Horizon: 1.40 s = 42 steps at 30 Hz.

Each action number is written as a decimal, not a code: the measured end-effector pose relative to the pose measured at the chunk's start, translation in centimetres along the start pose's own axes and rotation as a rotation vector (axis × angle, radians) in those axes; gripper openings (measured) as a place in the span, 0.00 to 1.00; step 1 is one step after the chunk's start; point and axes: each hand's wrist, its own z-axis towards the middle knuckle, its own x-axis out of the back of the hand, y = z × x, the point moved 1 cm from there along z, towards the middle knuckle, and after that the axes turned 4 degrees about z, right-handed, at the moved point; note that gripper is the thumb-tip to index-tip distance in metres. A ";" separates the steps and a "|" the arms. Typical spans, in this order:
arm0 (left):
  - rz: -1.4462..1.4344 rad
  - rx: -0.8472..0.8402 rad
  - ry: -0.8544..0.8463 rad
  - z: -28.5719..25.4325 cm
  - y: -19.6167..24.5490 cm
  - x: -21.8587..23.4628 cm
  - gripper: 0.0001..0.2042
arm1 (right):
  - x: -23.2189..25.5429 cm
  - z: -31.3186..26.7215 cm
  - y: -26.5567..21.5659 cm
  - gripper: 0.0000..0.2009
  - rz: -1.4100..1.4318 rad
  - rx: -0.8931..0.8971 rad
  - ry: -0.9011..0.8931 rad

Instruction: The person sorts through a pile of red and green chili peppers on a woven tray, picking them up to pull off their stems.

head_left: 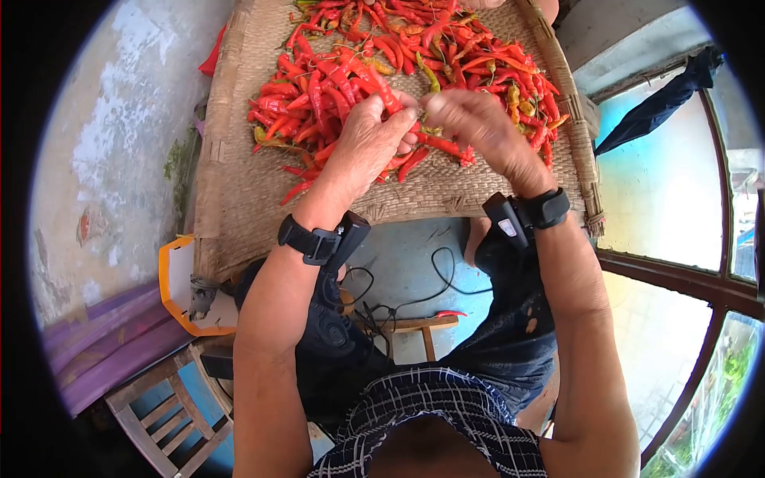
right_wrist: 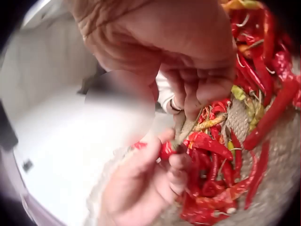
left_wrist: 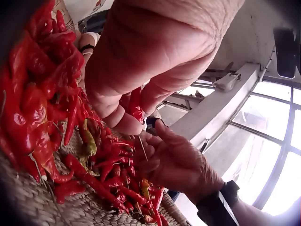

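My left hand [head_left: 374, 131] grips a red chili pepper [left_wrist: 136, 104] over the near part of a pepper pile. The pepper's thin stem [left_wrist: 143, 148] points out past the fingertips towards my right hand [head_left: 488, 134]. That hand hovers close beside it, fingers loosely bent and somewhat blurred in the head view. In the right wrist view its fingertips hang right above the stem end, and the left thumb and fingers pinch the red pepper below. Heaped red chilies [head_left: 311, 95], with a few yellow and green ones, lie around both hands on a woven mat [head_left: 255, 187].
The mat has a raised rolled edge [head_left: 211, 159]. Part of another person's hand [head_left: 484, 3] shows at the far end. Below are black cables [head_left: 390, 307], a fallen red chili [head_left: 451, 314] and a wooden chair [head_left: 171, 422]. Windows [head_left: 661, 175] line the right side, a worn wall [head_left: 119, 159] the left.
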 end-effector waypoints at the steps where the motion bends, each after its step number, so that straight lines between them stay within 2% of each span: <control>1: 0.020 -0.006 -0.007 0.1 -0.1 0.0 0.14 | -0.5 0.1 0.4 0.17 0.002 -0.002 0.000; 3: 0.030 -0.018 0.004 0.1 -0.3 0.0 0.14 | -1.4 0.0 1.2 0.13 -0.256 0.188 -0.153; 8: 0.044 -0.032 -0.015 0.2 -0.2 -0.1 0.15 | -0.5 -0.2 0.3 0.10 -0.339 0.068 -0.143; 10: 0.044 -0.040 0.055 0.0 0.1 -0.1 0.16 | 0.7 0.1 0.3 0.09 -0.340 0.032 -0.138; 12: 0.046 -0.038 0.031 -0.1 0.2 0.2 0.16 | 2.9 1.0 0.8 0.12 -0.243 0.075 0.005; 13: 0.048 -0.038 0.004 -0.1 0.2 0.3 0.17 | 3.6 1.6 1.1 0.12 -0.244 0.075 0.003; 15: 0.049 -0.043 -0.024 -0.1 0.0 0.3 0.17 | 5.7 2.4 1.7 0.18 0.041 0.128 0.536; 16: 0.053 -0.047 -0.055 -0.1 -0.1 0.3 0.17 | 7.1 2.5 1.8 0.24 -0.086 0.177 0.514; 18: 0.061 -0.047 -0.054 -0.2 0.0 0.3 0.16 | 7.9 3.0 2.6 0.20 -0.320 0.196 0.644; 19: 0.069 -0.049 -0.055 -0.2 0.1 0.3 0.16 | 7.4 3.0 2.5 0.20 -0.319 0.196 0.643; 21: 0.064 -0.048 -0.044 -0.2 0.2 0.4 0.16 | 5.5 2.8 2.7 0.15 -0.515 0.198 0.289; 22: 0.058 -0.047 -0.034 -0.2 0.2 0.4 0.16 | 3.9 2.3 2.5 0.11 -0.614 0.220 0.190; 24: 0.065 -0.049 -0.028 -0.1 0.2 0.4 0.15 | 1.8 1.9 3.1 0.12 -0.803 0.045 -0.079; 25: 0.072 -0.054 -0.022 0.0 0.1 0.5 0.15 | 0.8 1.5 3.0 0.12 -0.801 0.044 -0.080; 27: 0.104 -0.055 -0.004 0.1 0.1 0.7 0.14 | -0.4 0.9 3.0 0.11 -1.105 -0.046 -0.081; 29: 0.136 -0.058 0.013 0.3 0.1 1.4 0.14 | -0.7 1.2 4.3 0.11 -1.163 -0.034 -0.097; 31: 0.542 -0.358 0.176 0.7 0.2 2.9 0.12 | -0.8 1.5 4.9 0.10 -1.219 -0.023 -0.114; 32: 0.543 -0.357 0.176 0.9 0.2 3.5 0.12 | -0.7 1.6 4.9 0.08 -1.218 -0.028 -0.102; 34: 1.055 -0.556 0.455 1.0 0.7 4.8 0.11 | -0.4 1.7 4.4 0.07 -1.217 -0.030 -0.094; 35: 1.139 -0.584 0.502 0.7 1.2 5.1 0.11 | 0.1 1.6 3.5 0.07 -1.121 0.000 -0.074; 37: 1.219 -0.551 0.539 0.8 1.1 6.0 0.13 | 1.5 2.0 2.8 0.09 -0.931 0.094 -0.083; 38: 1.299 -0.519 0.573 0.7 1.0 6.4 0.14 | 2.1 2.1 2.4 0.09 -0.926 0.097 -0.082; 40: 1.331 -0.506 0.591 0.5 1.1 6.9 0.15 | 3.3 2.1 1.5 0.10 -0.626 0.050 -0.061; 42: 1.322 -0.315 0.515 0.3 1.2 7.3 0.15 | 4.6 2.1 1.0 0.10 -0.535 0.086 -0.027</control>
